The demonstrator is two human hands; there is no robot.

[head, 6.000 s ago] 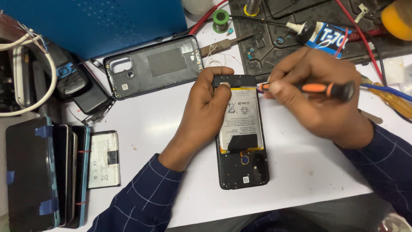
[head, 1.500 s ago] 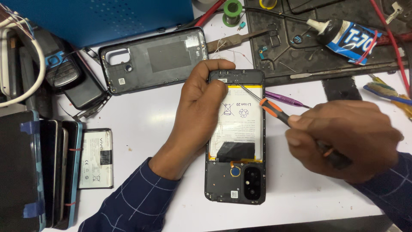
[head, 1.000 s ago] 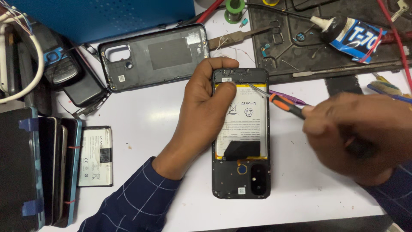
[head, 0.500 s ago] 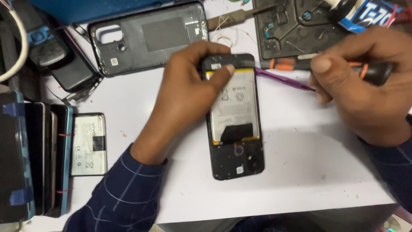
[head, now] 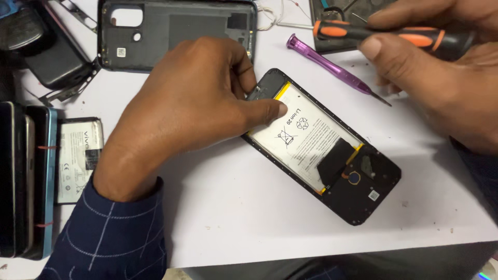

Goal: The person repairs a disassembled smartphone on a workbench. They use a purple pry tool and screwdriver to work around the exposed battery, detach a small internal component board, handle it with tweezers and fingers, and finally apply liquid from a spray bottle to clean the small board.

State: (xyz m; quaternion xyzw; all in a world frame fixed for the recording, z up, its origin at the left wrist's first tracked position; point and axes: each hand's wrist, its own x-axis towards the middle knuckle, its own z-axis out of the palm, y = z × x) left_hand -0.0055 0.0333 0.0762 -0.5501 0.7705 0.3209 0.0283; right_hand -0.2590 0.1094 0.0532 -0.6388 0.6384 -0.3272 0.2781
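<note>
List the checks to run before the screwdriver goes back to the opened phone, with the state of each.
1. Opened phone held down: ok, left hand presses its upper end, thumb on the battery.
2. Orange-and-black screwdriver gripped: ok, in the right hand.
3. Its tip: cannot tell, hidden by the hand.
4. Phone flat on the white table: ok, lying at an angle.
5. Purple screwdriver clear of the phone: ok, lies beside it, apart.
6. Back cover out of the way: ok, lies above the hand.
</note>
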